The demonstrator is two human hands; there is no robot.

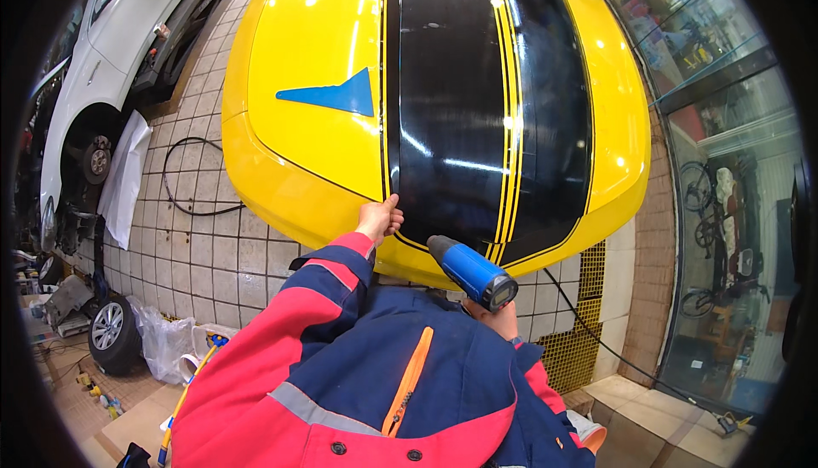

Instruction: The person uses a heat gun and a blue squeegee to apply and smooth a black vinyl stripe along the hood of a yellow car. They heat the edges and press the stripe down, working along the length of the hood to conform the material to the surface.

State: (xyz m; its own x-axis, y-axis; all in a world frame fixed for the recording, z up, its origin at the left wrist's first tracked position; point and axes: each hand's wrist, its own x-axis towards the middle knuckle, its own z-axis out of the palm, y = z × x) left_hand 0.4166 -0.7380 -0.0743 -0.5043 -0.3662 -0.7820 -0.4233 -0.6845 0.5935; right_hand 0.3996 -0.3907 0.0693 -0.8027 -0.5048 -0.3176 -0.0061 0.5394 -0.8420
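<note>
A yellow car panel (315, 8) with a broad glossy black stripe (452, 67) and thin yellow lines lies in front of me. My left hand (381, 217) is closed at the stripe's lower left edge, its fingers curled; what they pinch, if anything, is too small to make out. In my right hand (498, 320) is a blue heat gun (473, 274) with a black nozzle and a small display at its back. Its nozzle points toward the near end of the black stripe. A flat blue squeegee (336, 95) rests on the yellow surface left of the stripe.
A black cable (588, 327) trails at right toward a glass door (724, 212). Another black hose (170, 187) curves over the tiled floor (196, 255). At left are a white car (128, 25), a loose wheel (113, 332) and clear plastic wrap (162, 344).
</note>
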